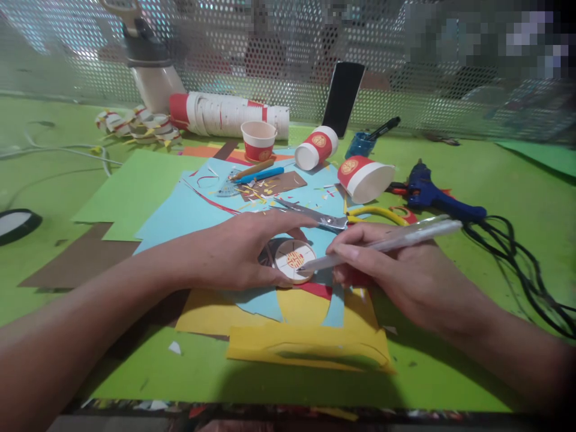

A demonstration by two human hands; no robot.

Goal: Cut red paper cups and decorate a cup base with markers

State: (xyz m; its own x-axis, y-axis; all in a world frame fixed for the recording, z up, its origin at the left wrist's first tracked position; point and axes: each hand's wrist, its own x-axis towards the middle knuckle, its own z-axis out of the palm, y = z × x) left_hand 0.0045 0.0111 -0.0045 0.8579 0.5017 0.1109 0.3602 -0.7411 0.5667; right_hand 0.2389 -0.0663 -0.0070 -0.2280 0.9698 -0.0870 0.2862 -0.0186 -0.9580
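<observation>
A small round white paper disc (294,262) with an orange printed emblem and thin drawn lines lies in the middle of the paper pile. My left hand (245,249) curls around its left side, thumb at the near edge and fingers at the far side, holding it. Between the fingers of my right hand (382,264) is a pen (400,235) with a clear barrel, its tip on or just over the disc. Just beyond my hands lie scissors (330,219) with yellow handles. Yellow paper (306,345) and light blue paper (256,300) spread under and before the disc.
Paper cups (258,143) in red and white stand and lie behind, near a long cup stack (234,114). A blue glue gun (432,195) with a black cord (517,270) is at right. A phone (344,96) leans against the perforated screen (279,54). Craft knives (258,175) lie among scraps.
</observation>
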